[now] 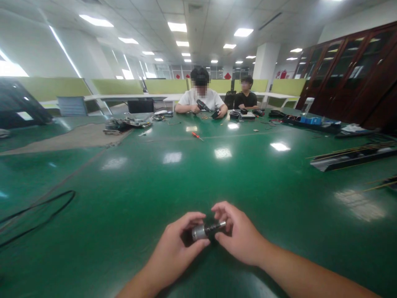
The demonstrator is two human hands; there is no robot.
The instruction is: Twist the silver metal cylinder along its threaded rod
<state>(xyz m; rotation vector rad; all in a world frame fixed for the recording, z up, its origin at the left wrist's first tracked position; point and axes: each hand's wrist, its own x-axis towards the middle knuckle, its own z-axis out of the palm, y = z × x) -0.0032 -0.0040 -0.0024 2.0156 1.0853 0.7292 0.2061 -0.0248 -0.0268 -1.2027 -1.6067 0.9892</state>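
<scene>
A small motor (199,233) with a silver cylindrical body and a dark section toward its shaft lies sideways between my hands, low in the middle of the view. My left hand (178,244) curls around the silver end, its thumb in front and its fingers behind. At the other end, my right hand (240,236) has its thumb and fingers bent about the dark part, close to the bright shaft tip. Shadow hides the details of that dark part. Both hands are just above the green table (173,186).
A black cable (58,213) loops at left. An orange screwdriver (196,135) lies farther back. Metal channels (350,159) and a blue box (311,120) are at right. Opposite, a person (201,93) holds a power drill (203,105); another person (246,99) sits beside.
</scene>
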